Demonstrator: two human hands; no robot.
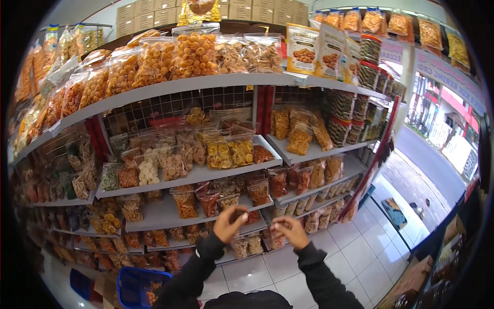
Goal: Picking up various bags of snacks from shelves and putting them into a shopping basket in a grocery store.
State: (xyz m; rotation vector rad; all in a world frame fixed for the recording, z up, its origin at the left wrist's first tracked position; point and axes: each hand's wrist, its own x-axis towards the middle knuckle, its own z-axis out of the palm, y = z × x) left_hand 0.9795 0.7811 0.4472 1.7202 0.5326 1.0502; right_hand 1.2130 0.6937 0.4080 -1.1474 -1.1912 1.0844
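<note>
Both my hands are raised in front of a shelf rack of snack bags, a gap between them. My left hand (230, 224) is loosely curled, thumb apart from the fingers, and nothing shows in it. Behind it are a clear bag of red snacks (209, 202) and a bag of orange sticks (183, 203). My right hand (291, 232) has its fingers bent and slightly apart, pointing left, with no held thing visible. Just below its fingertips a pinkish bag (277, 241) appears, seemingly on the bottom shelf. Neither hand visibly touches a bag.
Bags of round orange snacks (194, 55) line the top shelf (216, 82). Yellow chip bags (218, 153) and lidded jars (340, 130) fill the middle. A blue basket (123, 288) stands on the floor at lower left; cardboard boxes (411, 280) stand lower right. A doorway opens onto a street (427, 154).
</note>
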